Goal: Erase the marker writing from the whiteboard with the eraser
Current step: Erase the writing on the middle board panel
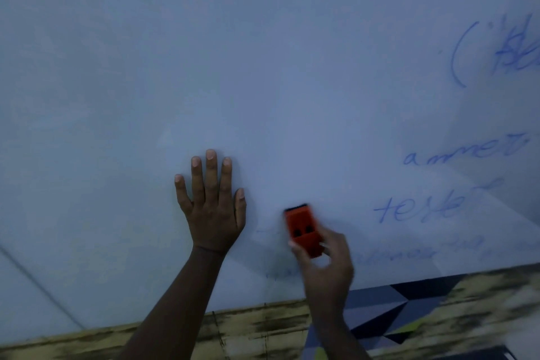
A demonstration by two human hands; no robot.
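Observation:
A large whiteboard (pixel 263 67) fills most of the head view. Blue marker writing (pixel 420 207) runs down its right side, with a bracket and scribble (pixel 496 52) higher up and faint smeared traces (pixel 394 256) near the lower edge. My left hand (pixel 211 204) lies flat on the board, fingers straight and spread. To its right, my right hand (pixel 327 266) grips an orange eraser (pixel 302 229) by its lower end and holds it against the board. The right hand and eraser are motion-blurred.
Below the board's lower edge runs a worn wooden strip (pixel 248 327). A blue, black and green geometric patterned surface (pixel 388 313) shows at the lower right. A thin grey line (pixel 38 283) crosses the board at the lower left.

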